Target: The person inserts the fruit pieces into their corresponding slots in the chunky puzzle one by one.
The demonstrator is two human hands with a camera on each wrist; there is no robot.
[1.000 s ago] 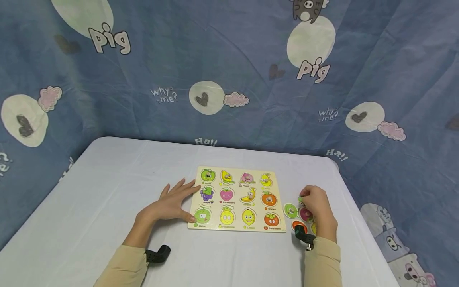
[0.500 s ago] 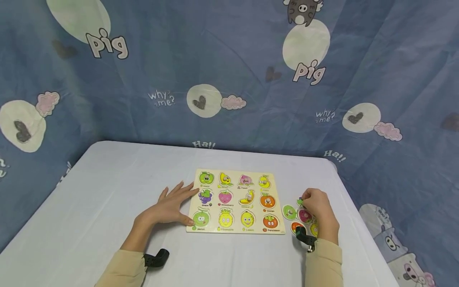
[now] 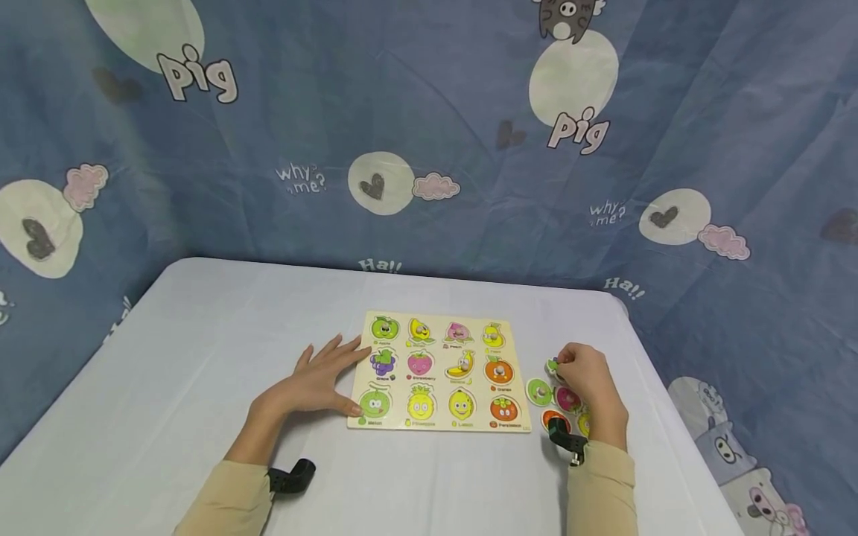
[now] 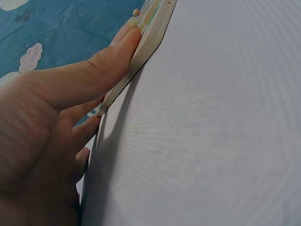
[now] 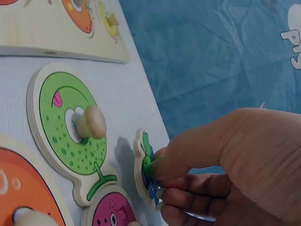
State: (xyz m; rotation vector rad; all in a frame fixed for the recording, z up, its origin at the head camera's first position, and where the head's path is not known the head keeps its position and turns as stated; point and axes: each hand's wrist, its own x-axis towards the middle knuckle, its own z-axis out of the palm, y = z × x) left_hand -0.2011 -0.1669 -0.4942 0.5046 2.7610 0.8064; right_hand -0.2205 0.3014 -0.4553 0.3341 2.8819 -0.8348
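Observation:
A pale wooden fruit puzzle board (image 3: 442,387) lies on the table with printed fruits in rows. My left hand (image 3: 315,383) is spread along its left edge, the thumb resting on the near corner and the fingertips touching the side. To the right of the board, my right hand (image 3: 588,378) pinches a grape puzzle piece (image 5: 145,148) with green leaves, tilted up on edge. Its lower part is partly hidden by the fingers. Close beside it are the green melon piece (image 5: 70,122) with a wooden knob and a purple piece (image 5: 110,212).
An orange piece (image 5: 21,183) and a yellow piece (image 3: 585,424) lie near the right wrist, partly covered by it. A white cloth covers the table (image 3: 429,484). Behind hangs a blue patterned curtain (image 3: 429,238). Each wrist wears a black camera mount.
My right hand has shifted slightly away and to the left with the grape piece, which shows more clear of the other pieces. The left hand stays on the board; the head view moved a little.

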